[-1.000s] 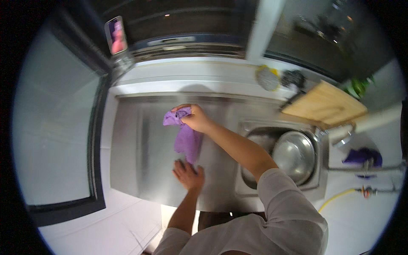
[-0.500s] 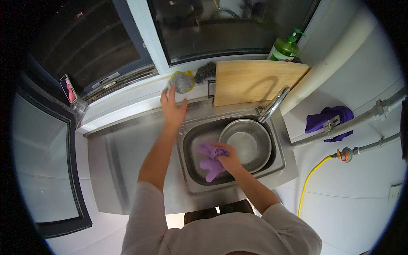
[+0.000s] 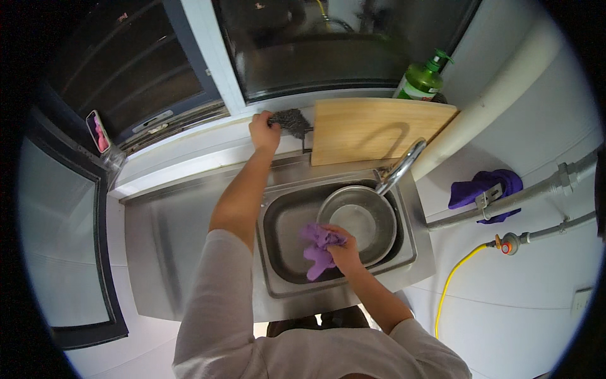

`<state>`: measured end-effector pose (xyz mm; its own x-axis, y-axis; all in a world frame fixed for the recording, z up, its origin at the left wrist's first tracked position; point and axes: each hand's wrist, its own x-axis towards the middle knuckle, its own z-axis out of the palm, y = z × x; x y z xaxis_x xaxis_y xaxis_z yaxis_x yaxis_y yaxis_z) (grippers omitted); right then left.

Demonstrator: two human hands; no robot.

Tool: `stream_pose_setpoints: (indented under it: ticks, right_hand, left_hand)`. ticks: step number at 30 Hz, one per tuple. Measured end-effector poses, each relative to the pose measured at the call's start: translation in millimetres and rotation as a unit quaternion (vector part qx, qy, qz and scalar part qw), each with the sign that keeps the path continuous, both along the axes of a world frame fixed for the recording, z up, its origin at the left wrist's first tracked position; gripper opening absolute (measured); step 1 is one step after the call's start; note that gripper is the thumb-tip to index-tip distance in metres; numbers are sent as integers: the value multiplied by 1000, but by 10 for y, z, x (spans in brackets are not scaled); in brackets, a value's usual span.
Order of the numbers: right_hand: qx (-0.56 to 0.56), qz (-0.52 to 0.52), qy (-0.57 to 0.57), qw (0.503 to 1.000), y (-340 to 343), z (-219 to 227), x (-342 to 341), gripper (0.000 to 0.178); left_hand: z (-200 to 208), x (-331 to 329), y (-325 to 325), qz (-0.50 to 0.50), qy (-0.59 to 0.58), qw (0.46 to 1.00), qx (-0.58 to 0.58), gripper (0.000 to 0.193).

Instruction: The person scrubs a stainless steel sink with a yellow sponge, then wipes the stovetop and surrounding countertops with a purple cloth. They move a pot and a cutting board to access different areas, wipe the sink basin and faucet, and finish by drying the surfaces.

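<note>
My left hand (image 3: 264, 132) is on the window sill, its thumb and fingers closed on the left edge of a dark wire-mesh scourer (image 3: 291, 121). The grey-and-yellow scourer seen there earlier is now hidden, and my hand covers that spot. Over the sink (image 3: 282, 215) my right hand (image 3: 344, 251) grips a crumpled purple cloth (image 3: 320, 243), one end of which hangs down. Beside that hand, a round metal basin (image 3: 383, 243) sits in the right part of the sink. Its inside looks wet.
Behind the sink a wooden cutting board (image 3: 360, 129) leans near the curved faucet (image 3: 404, 165). A green pump bottle (image 3: 421, 82) stands behind the board. At the left are a phone (image 3: 98, 131) and an open window pane (image 3: 60, 234). A dark purple cloth (image 3: 486, 191) hangs on the right-hand pipe.
My left hand has reached farther onto the sill and closed on the dark scourer, covering where the grey-and-yellow one lay. My right hand still holds the purple cloth over the sink.
</note>
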<state>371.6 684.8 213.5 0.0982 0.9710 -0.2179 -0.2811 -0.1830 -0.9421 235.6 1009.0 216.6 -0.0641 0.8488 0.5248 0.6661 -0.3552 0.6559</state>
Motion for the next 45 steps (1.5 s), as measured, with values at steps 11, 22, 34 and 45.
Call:
stream_pose_setpoints:
  ticks: [11,22,34,45]
  right_hand:
    - [367,-100,-333,863,2237,546,-1302,44]
    - [130,-18,-716,685,3113,84,-1179,48]
    - [-303,-394,-472,728,3967,311,-595,54]
    - [-273,-221,-562,749,4057,84,205,59]
  left_hand:
    - [-120,-2209,-1343,62,-300,949,-77,18]
    - [-1176,-2595,-2304,92,87,989,-77,30]
    - [-1368,-2660,-2282,85,122,986,-81,31]
    - [-1340,-2652,-2262,66,117,985,-107,36]
